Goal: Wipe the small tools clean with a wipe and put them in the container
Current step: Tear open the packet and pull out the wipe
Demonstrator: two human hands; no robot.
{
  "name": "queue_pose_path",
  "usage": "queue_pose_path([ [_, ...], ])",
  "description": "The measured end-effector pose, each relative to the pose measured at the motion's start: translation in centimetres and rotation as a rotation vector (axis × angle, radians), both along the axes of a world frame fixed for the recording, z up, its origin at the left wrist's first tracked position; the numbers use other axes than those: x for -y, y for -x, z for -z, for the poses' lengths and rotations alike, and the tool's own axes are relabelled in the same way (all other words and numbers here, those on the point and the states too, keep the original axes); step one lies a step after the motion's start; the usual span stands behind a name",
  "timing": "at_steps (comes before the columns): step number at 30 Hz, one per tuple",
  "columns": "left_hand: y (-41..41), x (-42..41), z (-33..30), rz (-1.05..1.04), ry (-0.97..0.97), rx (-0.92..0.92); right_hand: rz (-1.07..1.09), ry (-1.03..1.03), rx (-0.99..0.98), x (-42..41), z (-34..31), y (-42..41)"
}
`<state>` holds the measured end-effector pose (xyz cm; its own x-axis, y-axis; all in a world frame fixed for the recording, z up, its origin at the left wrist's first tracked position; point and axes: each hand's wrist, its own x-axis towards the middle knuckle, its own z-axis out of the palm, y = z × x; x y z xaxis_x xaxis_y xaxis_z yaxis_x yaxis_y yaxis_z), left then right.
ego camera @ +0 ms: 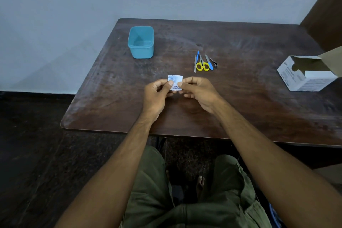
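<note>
A small white and blue wipe packet is pinched between my left hand and my right hand, just above the middle of the dark wooden table. Beyond my right hand lie the small tools side by side: yellow-handled scissors, a metal file, a blue-handled tool and nail clippers. A blue plastic container stands open and empty at the far left of the table.
An opened white cardboard box sits at the table's right edge. A pale wall runs behind the table. My legs in green trousers are under the near edge, above a dark floor.
</note>
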<state>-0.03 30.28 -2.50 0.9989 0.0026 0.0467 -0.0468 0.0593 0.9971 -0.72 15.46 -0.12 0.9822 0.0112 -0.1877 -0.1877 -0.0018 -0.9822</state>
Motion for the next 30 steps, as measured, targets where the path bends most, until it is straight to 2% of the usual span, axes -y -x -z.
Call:
queue_pose_path([
  [5,0.0,-0.1,0.1,0.001,-0.002,0.005,-0.044,-0.119,-0.016,0.5,0.1,0.2],
  [10,0.0,-0.3,0.0,-0.052,0.032,-0.011,0.017,-0.354,-0.028,1.4,0.6,0.5],
  [12,-0.3,-0.8,-0.1,-0.109,0.038,-0.027,0.048,-0.388,-0.016,1.6,0.8,0.6],
  [16,-1.4,-3.6,-0.1,-0.278,-0.202,0.002,0.103,-0.327,0.027,1.2,1.0,0.7],
  [19,-1.9,-6.1,0.0,-0.356,-0.448,0.018,0.117,-0.256,0.059,0.9,1.2,0.5],
  [22,-1.8,-7.3,0.1,-0.392,-0.615,0.021,0.125,-0.216,0.082,0.8,1.3,0.4],
  [30,-1.8,-7.2,0.6,-0.432,-0.695,0.056,0.134,-0.126,0.138,0.7,1.7,0.6],
])
